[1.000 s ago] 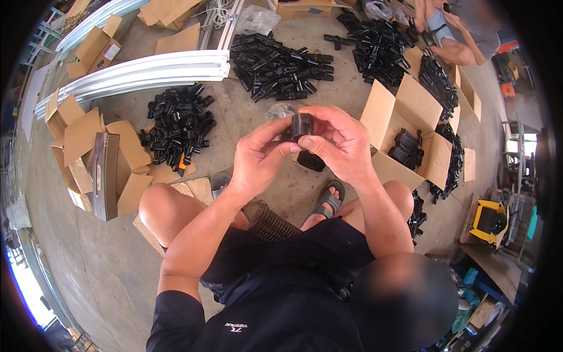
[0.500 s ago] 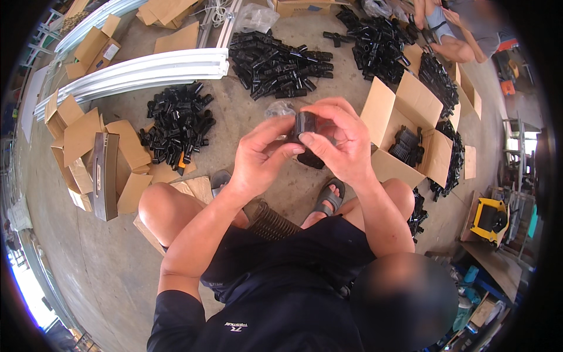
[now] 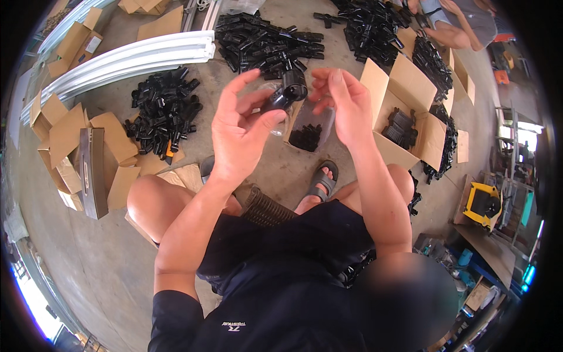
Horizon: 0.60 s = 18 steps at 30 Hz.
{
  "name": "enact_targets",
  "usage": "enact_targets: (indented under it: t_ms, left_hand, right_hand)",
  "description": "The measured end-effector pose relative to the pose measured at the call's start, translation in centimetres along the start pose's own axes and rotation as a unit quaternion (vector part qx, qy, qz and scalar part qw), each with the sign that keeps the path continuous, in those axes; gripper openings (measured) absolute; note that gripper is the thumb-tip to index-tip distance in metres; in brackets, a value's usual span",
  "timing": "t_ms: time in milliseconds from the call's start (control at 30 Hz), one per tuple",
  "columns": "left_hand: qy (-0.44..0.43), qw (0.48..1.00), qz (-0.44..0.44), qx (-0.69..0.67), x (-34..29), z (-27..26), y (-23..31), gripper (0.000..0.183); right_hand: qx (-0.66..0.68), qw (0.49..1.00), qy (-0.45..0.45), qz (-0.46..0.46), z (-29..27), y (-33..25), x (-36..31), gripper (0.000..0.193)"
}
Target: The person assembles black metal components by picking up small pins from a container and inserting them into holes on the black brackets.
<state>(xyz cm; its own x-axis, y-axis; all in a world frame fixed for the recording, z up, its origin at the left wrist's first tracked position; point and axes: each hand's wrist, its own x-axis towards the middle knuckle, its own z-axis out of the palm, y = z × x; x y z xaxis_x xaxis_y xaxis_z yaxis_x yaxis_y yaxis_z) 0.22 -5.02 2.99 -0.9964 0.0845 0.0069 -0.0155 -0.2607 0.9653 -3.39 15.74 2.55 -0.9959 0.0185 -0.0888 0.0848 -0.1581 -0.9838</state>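
My left hand grips a glossy black pipe fitting with a bend between thumb and fingers. One end of it points away from me; the other lies in my grasp. Just right of the fitting, my right hand is off it, with its fingers apart and nothing plainly visible in them. Between and below my hands, a small tub on the floor contains small black pieces. Beyond the fitting lies a heap of black pipe fittings.
More black fittings lie in piles at left and far right. An open cardboard box stands at right, with torn boxes at left. White metal rails lie behind. Another person sits at the far right.
My right hand has let go of the fitting and moved slightly right, its fingers spreading. The fitting is turned in my left hand. The tub below shows more fully.
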Motion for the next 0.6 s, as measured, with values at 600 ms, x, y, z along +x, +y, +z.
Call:
enact_targets:
  t_ms: [600]
  left_hand:
    - [0.015,0.938,0.223,0.263,1.3,-2.1,1.1,0.066]
  right_hand:
    - [-0.722,0.661,-0.152,0.137,-9.1,30.0,0.9,0.024]
